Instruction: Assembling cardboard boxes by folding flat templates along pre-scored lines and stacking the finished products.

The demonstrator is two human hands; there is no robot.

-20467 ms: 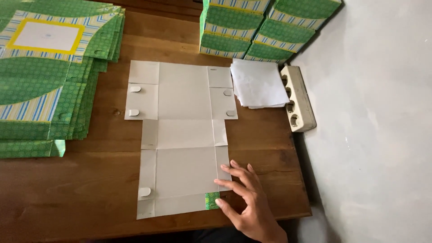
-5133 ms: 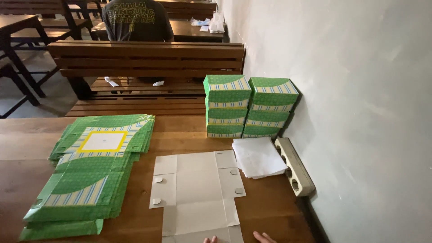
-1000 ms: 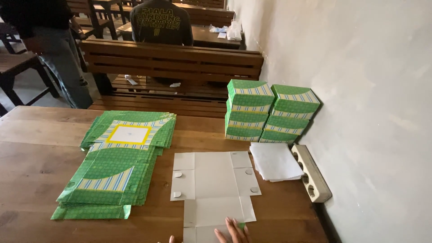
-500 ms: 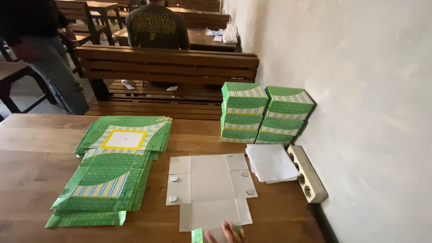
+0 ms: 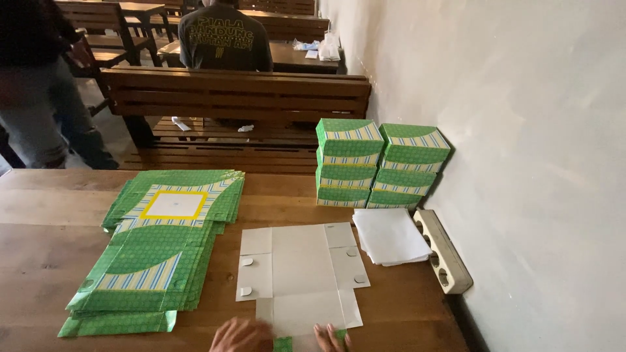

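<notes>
Both hands, left hand point(image 5: 240, 335) and right hand point(image 5: 330, 337), are pressing flat, fingers spread, on the box blank point(image 5: 300, 277) lying on the table point(image 5: 39, 234); it's likely light, bendy card, best gripped by its edges.

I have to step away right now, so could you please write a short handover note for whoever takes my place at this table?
Left hand: flat on the near edge of the unfolded white card sheet, grip open.
Right hand: fingers on the same edge, a green flap showing between the hands.
The sheet lies printed side down, not yet folded.
Flat green box blanks are stacked to its left.
Done: six folded green boxes stacked against the wall.
White paper sheets and a power strip lie on the right.
Left: this sheet and the whole stack of blanks.
</notes>
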